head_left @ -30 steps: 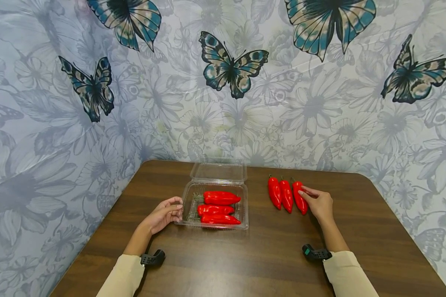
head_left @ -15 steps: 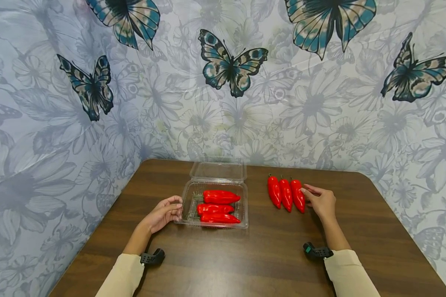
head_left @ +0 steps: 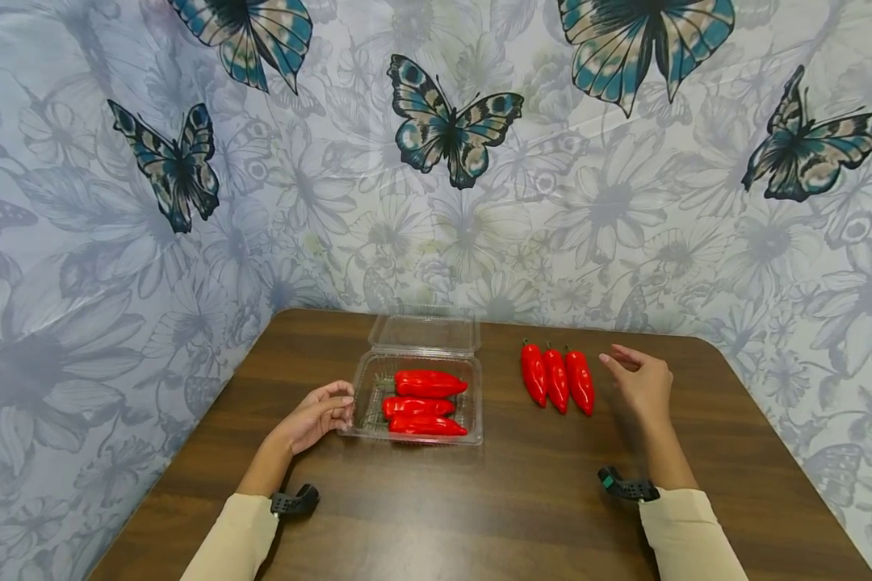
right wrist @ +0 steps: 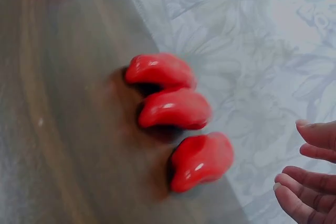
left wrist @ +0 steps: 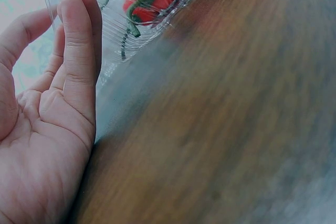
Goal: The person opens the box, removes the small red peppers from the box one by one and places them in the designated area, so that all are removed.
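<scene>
Left hand (head_left: 311, 417) pinches clear container (head_left: 475, 403) at left rim; three red peppers (head_left: 421, 407) inside. Right hand (head_left: 645, 387) empty, thumb and fingers parted, near three loose peppers (head_left: 555, 382).

In the head view the light is bright and soft, and it falls quite evenly on the wall (head_left: 465, 242), which looks cooler and bluish on the left. On the dark table (head_left: 538, 484) there is a pale patch of glare – low, near the middle – and narrow shadows lie below the sleeves (head_left: 228, 541). The rim of the clear box (head_left: 478, 403) catches thin glints. In the left wrist view the left hand (left wrist: 52, 108) is fairly clear, but the wood is strongly blurred. The right wrist view is hazy: the peppers (right wrist: 176, 109) have soft outlines, small white highlights and dark shadows beneath.
</scene>
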Demonstrator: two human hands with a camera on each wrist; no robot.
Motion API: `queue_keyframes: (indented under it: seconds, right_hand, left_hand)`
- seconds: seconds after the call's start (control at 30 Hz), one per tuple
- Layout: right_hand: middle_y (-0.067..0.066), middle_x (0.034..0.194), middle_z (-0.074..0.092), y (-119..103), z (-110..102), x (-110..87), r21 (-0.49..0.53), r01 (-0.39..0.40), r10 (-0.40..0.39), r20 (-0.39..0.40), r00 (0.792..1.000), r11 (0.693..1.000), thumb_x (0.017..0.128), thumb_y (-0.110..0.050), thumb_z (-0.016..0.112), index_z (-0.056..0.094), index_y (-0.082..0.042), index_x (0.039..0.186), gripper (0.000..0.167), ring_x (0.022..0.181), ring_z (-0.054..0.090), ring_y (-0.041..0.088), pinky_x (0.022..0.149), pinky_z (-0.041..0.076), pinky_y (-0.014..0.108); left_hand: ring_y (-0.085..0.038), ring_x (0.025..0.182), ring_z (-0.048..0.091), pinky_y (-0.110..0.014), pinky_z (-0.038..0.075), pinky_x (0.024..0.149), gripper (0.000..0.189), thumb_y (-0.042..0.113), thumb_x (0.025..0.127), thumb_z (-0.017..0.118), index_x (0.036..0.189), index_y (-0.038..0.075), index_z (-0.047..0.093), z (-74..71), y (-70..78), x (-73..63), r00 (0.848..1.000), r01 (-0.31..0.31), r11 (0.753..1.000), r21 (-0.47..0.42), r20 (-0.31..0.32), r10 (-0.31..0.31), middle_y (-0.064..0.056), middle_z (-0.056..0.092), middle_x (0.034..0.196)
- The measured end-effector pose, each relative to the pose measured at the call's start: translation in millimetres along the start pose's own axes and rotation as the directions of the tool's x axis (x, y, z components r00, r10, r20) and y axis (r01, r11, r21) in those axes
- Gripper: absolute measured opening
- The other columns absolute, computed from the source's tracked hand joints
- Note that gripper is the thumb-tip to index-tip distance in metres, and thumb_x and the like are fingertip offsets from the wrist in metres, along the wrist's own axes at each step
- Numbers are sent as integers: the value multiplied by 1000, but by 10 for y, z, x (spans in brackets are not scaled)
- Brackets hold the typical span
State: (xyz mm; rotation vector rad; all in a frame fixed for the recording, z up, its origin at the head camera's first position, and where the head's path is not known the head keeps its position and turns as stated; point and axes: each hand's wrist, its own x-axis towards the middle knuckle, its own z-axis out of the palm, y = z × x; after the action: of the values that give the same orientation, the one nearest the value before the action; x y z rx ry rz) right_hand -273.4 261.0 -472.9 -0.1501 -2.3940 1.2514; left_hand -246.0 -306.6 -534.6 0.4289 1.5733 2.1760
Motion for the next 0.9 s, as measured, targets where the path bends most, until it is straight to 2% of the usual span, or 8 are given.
queue_keyframes:
  seconds: [0.13, 0.47, 0.7, 0.83, 0.9]
  right_hand:
    - [20, 113, 73, -108, -38, -6, 20, 29, -30, 5, 1000, 999, 93, -29, 76, 71, -3, 125, 42, 60, 58, -16, 53, 52, 13]
    - [18, 114, 73, -325, -32, -51, 27, 107, -109, 65, 992, 994, 95, -32, 74, 70, -5, 128, 43, 65, 62, -11, 57, 54, 16]
    - [15, 114, 74, -441, 36, -81, 87, 153, -160, 80, 984, 984, 94, -32, 75, 71, -6, 126, 42, 76, 65, -10, 61, 56, 17]
    - [13, 114, 74, -480, 66, -107, 90, 178, -186, 94, 978, 980, 94, -31, 75, 71, -6, 126, 41, 80, 63, -14, 67, 54, 12]
    - [11, 114, 75, -501, 76, -125, 74, 193, -200, 96, 975, 978, 94, -30, 75, 72, -7, 126, 40, 83, 65, -9, 70, 52, 9]
  left_hand:
    - [-15, 74, 68, -26, 58, 70, 19, 0, 107, 41, 110, 12, 56, -4, 9, -2, 1000, 0, 1000, -3, -3, 0, 0, 65, 84]
    - [-14, 74, 67, -26, 58, 70, 19, 1, 107, 42, 108, 13, 57, 2, -7, -7, 1000, 10, 1000, 18, -19, -9, -1, 66, 85]
    - [-14, 75, 68, -26, 58, 70, 22, -1, 107, 39, 109, 13, 57, -10, -15, -6, 1000, 4, 1000, 7, -6, -4, 0, 66, 85]
    - [-14, 74, 68, -26, 58, 70, 21, -1, 107, 40, 109, 13, 57, -1, -24, -9, 1000, 3, 1000, 0, -13, -3, -1, 66, 85]
    - [-14, 74, 68, -26, 58, 70, 20, 0, 107, 41, 109, 13, 56, 8, -31, -11, 1000, 7, 1000, -1, -15, -7, -1, 66, 85]
